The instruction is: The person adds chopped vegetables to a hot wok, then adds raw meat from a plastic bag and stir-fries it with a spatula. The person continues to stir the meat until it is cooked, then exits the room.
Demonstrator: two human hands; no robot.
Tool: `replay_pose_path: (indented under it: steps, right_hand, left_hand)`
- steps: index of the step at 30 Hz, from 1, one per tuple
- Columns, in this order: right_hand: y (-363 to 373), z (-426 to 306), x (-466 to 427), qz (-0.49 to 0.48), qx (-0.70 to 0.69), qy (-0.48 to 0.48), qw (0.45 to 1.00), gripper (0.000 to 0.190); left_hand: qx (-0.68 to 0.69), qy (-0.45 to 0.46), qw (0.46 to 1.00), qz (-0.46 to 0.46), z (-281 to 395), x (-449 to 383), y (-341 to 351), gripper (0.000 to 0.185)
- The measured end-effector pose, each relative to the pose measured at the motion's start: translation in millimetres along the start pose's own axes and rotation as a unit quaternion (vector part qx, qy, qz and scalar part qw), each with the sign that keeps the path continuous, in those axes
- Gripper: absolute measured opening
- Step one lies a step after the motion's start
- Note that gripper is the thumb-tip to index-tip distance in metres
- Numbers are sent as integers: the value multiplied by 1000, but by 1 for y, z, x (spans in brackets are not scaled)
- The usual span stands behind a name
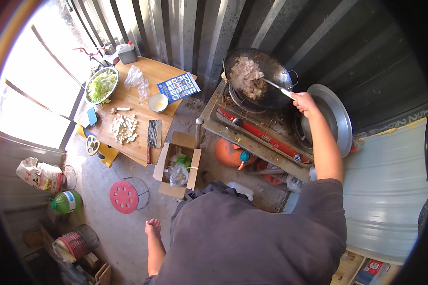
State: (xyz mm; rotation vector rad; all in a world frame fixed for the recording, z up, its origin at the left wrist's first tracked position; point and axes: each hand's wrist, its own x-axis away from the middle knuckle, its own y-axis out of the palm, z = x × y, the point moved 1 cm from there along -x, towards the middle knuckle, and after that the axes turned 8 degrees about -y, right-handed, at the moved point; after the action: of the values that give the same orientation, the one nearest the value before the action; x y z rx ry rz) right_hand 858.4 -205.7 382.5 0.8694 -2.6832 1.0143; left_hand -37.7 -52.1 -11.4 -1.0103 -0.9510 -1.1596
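My right hand [304,103] grips the white handle of a metal cooking spatula [276,85]. Its far end is in the sliced meat [248,76] heaped on the left side of a dark wok [280,78]. The wok, with loop handles, sits over the left burner of a gas stove [214,123]. My left hand [153,227] hangs low at my side above the concrete floor, its fingers loosely curled with nothing visible in them. The tip of the spatula is hidden in the meat.
A large metal pan [344,117] stands right of the wok. Below the stove sits an orange gas cylinder [226,152]. On the wooden table [167,71] lie a cleaver [154,133], white cubes [124,129], a bowl [158,103] and chopped cabbage [102,85]. An open cardboard box [158,167] and red stool [123,197] stand nearby.
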Motion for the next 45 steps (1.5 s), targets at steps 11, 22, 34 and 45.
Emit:
replay_pose_path:
  steps: [11,22,34,45]
  right_hand:
    - [-40,-43,82,125,352,-217,902,32]
    - [23,-22,77,200,485,-229,820,35]
    - [31,-2,78,212,486,-239,813,37]
    - [41,-8,109,179,494,-261,810,38]
  left_hand:
    - [6,-7,1000,-21,9,-12,-8,58]
    - [-40,-16,999,-3,11,7,-2,59]
    - [-71,-12,997,5,22,8,2,57]
    - [-53,5,998,-20,35,10,14,44]
